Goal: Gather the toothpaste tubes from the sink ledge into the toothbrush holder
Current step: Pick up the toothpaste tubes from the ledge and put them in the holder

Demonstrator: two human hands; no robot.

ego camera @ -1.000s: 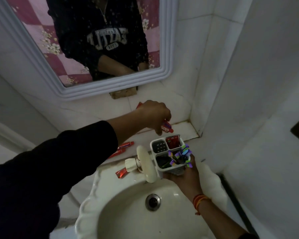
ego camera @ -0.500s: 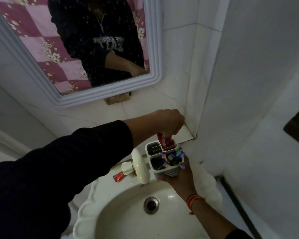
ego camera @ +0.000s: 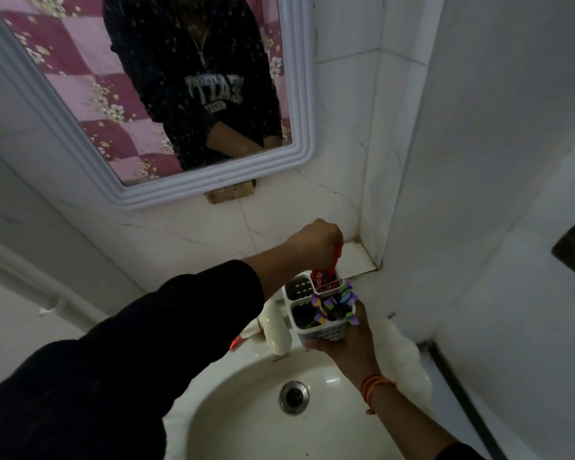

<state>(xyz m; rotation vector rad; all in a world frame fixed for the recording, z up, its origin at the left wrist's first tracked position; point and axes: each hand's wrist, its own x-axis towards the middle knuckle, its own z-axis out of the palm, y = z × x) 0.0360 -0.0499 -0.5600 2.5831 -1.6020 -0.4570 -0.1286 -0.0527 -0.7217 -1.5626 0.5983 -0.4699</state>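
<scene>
My left hand (ego camera: 316,242) is up over the toothbrush holder (ego camera: 319,307), its grip pinched around the top end of a red toothpaste tube (ego camera: 335,258). The tube hangs nearly upright below that grip, its lower end down inside the holder's far right compartment, where another red tube (ego camera: 322,282) with white lettering already stands. My right hand (ego camera: 346,340) cups the holder from beneath and from the near side, grip wrapped around its perforated white wall, keeping it raised above the back rim of the sink (ego camera: 246,410). Just above my right grip, the near compartments bristle with purple, green and yellow toothbrush handles (ego camera: 334,305); the far left compartment, beside my left grip's tube, shows only its holed floor. Left of my right grip stands the cream tap (ego camera: 276,330), touching or nearly touching the holder, I cannot tell which. Under my left forearm a red end of one more tube (ego camera: 235,342) peeks out on the sink ledge beside the tap.
</scene>
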